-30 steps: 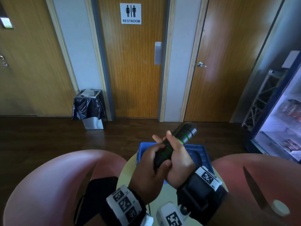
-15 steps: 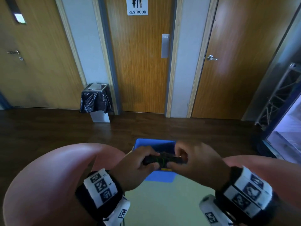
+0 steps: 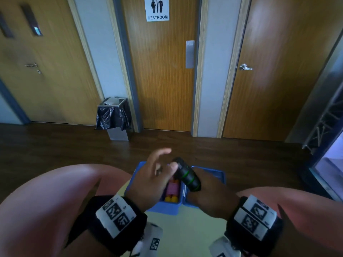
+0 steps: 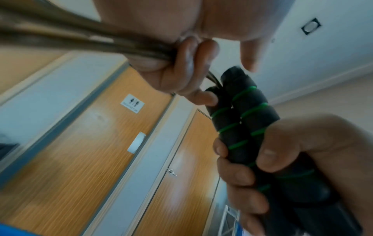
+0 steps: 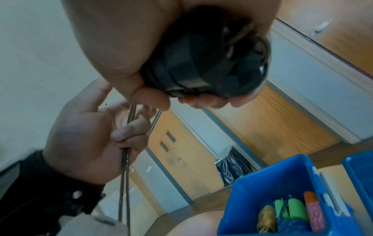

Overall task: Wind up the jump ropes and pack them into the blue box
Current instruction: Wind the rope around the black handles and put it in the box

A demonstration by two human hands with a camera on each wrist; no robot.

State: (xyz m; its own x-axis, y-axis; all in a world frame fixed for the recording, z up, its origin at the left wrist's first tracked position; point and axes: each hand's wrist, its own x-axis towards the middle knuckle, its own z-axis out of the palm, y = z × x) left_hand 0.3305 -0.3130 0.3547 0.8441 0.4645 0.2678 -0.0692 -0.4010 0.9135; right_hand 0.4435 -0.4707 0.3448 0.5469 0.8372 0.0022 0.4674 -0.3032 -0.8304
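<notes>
Gripping paired black foam handles with green rings in right hand, left hand pinching thin, springy, slippery cord, best held close to handles.

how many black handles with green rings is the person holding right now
2. Both black handles lie side by side, bunched in the right hand above the blue box. The left hand grips the rope strands, not a handle.

The right hand grips the black, green-ringed jump rope handles above the blue box on the table. The left hand, fingers spread, touches their top. Pink and yellow items lie inside the box.
</notes>
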